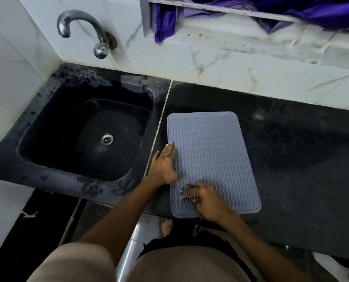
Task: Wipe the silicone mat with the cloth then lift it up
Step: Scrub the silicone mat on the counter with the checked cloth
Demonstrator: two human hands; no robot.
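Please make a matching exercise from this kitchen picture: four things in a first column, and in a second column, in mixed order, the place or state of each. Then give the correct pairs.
Column one
1. silicone mat
2. cloth
3. left hand
4. tap

Column two
A. fixed to the tiled wall above the sink
B. lies flat on the black counter, right of the sink
C. bunched under the right hand, on the mat's near part
D. rests with straight fingers on the mat's left edge

Pairs: 1-B, 2-C, 3-D, 4-A
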